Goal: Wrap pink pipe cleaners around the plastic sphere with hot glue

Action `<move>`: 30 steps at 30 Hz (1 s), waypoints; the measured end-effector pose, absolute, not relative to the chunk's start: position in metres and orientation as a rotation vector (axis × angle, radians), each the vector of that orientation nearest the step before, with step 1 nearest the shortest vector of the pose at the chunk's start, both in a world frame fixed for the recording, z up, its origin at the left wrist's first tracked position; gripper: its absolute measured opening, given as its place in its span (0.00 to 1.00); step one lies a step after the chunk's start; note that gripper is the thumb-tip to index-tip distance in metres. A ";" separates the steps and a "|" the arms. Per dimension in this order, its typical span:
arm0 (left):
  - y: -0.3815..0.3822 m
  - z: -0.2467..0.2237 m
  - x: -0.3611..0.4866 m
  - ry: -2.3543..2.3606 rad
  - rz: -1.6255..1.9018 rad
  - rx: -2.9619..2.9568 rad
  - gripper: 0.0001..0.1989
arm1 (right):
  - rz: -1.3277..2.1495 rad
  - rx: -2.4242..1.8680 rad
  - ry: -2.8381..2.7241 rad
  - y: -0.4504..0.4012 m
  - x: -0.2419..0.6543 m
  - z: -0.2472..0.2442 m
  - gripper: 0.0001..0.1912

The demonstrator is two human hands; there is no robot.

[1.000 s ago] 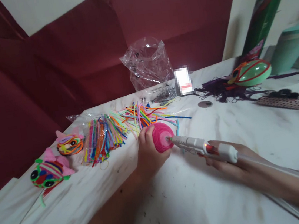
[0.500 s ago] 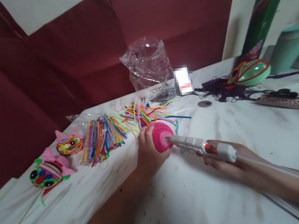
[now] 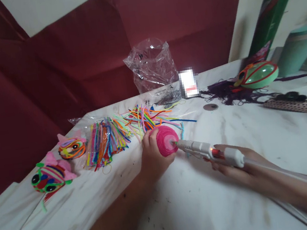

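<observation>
My left hand (image 3: 154,151) is curled around the left side of a pink coiled ball (image 3: 168,134), its fingers bent close over the surface, and the ball sits mid-table, just on the near side of some loose pipe cleaners (image 3: 145,118). My right hand (image 3: 232,162) is wrapped around the body of a white hot glue gun (image 3: 197,147), coming in from the right, with a small orange light glowing on its side. The gun's nozzle points left at the pale pink centre of the ball; I cannot tell whether the tip touches it. A light blue pipe cleaner (image 3: 182,128) shows just beyond the ball's right edge. To the left lies a thick bundle of multicoloured pipe cleaners (image 3: 105,141) in clear plastic, with a thin loop (image 3: 106,170) on its near side. Farther left, two bright animal-like figures with pink ears sit close together, the nearer figure (image 3: 51,176) showing two black eyes, the farther figure (image 3: 72,148) one. At the far side stands a crinkled clear bag (image 3: 154,68). Toward the far right, a pale green balloon-shaped piece (image 3: 262,73) with red strips lies beside dark purple strands (image 3: 222,91), all on the white marbled tabletop (image 3: 213,206).
</observation>
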State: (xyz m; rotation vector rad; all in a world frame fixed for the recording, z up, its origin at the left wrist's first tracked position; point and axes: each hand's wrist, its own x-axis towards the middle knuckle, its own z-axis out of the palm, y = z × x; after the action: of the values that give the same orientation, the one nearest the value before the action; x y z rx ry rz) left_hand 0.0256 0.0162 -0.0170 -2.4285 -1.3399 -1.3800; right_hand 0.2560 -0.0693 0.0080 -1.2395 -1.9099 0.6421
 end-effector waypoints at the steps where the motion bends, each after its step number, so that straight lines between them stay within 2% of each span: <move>1: 0.016 -0.017 0.025 -1.342 -1.379 -2.431 0.41 | 0.650 -1.241 -1.917 -0.070 0.256 0.008 0.13; 30: 0.017 -0.016 0.027 -1.322 -1.384 -2.427 0.40 | 0.655 -1.224 -1.987 -0.067 0.260 0.008 0.11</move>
State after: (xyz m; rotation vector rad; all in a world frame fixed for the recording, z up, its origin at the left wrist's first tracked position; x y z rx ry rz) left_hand 0.0269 0.0170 -0.0164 -2.4270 -1.3218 -1.3840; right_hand 0.2596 -0.0672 0.0076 -1.2239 -1.9874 0.6554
